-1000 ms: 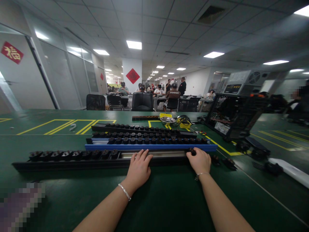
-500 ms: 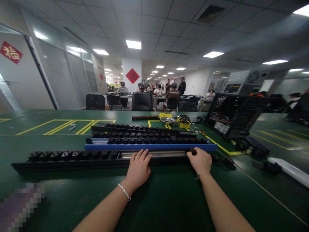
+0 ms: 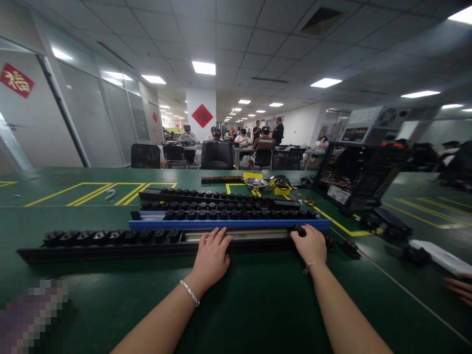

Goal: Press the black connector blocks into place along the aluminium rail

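Setting a black socket point(image 3: 300, 229) into the long black rail point(image 3: 110, 254) looked to be the step we had in hand. The rail lay crosswise on the green worktop point(image 3: 258, 305), right before us. A row of sockets point(image 3: 100, 237) filled its left part, and a bare metal strip point(image 3: 254, 235) ran on from there toward its right end. Our left hand point(image 3: 214, 253) lay over the middle of the rail, its fingers slightly spread and gripping nothing; how hard it pressed, we could not tell. Our right hand point(image 3: 310, 242) pinched the socket between thumb and fingers at the right end of the strip. The grasp partly hid it, so we could not tell whether it was seated in the channel or only held against it.

As we judged it, the next move called for keeping the rail steady with the left hand while the right lined the socket up squarely with the strip. A loose socket point(image 3: 349, 249) lay on the worktop just beyond the rail's right end.

Compared with half a second earlier, our right hand and its socket had shifted slightly rightward, while our left hand and the rail had stayed put. Another person's hand point(image 3: 460, 290) had come in at the right edge.
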`<action>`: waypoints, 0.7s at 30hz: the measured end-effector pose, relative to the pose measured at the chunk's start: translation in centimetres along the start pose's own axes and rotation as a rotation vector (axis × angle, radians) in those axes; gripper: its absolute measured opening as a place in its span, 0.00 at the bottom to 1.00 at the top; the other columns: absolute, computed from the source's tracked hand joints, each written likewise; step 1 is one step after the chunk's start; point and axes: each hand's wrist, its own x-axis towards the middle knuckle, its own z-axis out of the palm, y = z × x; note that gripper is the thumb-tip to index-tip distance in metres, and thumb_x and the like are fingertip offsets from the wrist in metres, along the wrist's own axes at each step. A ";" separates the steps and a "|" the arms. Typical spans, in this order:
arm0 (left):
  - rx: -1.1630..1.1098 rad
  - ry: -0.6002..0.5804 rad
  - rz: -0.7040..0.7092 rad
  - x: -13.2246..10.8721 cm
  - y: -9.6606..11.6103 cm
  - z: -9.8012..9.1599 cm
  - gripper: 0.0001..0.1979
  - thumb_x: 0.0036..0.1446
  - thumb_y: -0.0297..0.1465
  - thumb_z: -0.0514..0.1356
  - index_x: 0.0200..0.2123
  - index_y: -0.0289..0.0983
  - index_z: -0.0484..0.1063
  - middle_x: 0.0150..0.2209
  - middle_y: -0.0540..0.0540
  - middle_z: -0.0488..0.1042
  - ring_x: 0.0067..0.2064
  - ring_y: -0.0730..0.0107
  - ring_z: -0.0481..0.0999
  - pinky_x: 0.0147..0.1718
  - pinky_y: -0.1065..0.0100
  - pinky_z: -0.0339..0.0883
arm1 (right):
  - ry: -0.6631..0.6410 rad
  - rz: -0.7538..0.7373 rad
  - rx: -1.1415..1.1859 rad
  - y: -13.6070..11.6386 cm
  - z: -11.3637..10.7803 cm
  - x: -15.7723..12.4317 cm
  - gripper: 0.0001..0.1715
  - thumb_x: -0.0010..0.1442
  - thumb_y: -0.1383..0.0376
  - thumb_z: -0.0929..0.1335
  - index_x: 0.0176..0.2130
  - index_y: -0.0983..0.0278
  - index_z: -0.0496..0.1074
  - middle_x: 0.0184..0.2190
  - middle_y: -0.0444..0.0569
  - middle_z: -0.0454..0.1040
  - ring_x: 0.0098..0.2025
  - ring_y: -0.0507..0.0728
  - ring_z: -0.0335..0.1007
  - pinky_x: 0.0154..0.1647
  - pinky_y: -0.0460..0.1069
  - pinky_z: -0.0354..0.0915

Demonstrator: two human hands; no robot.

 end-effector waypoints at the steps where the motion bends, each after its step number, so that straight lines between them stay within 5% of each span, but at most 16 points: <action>1: 0.000 0.000 0.002 0.0 0.0 0.0 0.24 0.50 0.28 0.54 0.53 0.45 0.63 0.60 0.47 0.61 0.62 0.58 0.55 0.58 0.51 0.48 | -0.002 0.007 0.003 0.1 0.0 0.1 0.23 0.50 0.57 0.61 0.41 0.68 0.72 0.49 0.56 0.69 0.53 0.62 0.60 0.56 0.53 0.52; 12: 0.013 0.002 -0.002 0.0 -0.1 0.2 0.25 0.49 0.28 0.55 0.53 0.46 0.63 0.60 0.47 0.61 0.61 0.58 0.55 0.58 0.51 0.48 | -0.058 0.020 0.066 0.4 0.0 0.5 0.23 0.50 0.56 0.61 0.40 0.67 0.72 0.47 0.56 0.71 0.54 0.62 0.61 0.56 0.53 0.53; 21: 0.007 0.001 0.000 0.0 -0.1 0.2 0.24 0.50 0.28 0.54 0.53 0.45 0.63 0.60 0.47 0.61 0.61 0.58 0.55 0.58 0.51 0.47 | -0.163 0.190 0.152 0.9 -0.7 1.1 0.28 0.49 0.54 0.61 0.46 0.66 0.70 0.50 0.55 0.69 0.48 0.63 0.65 0.48 0.53 0.60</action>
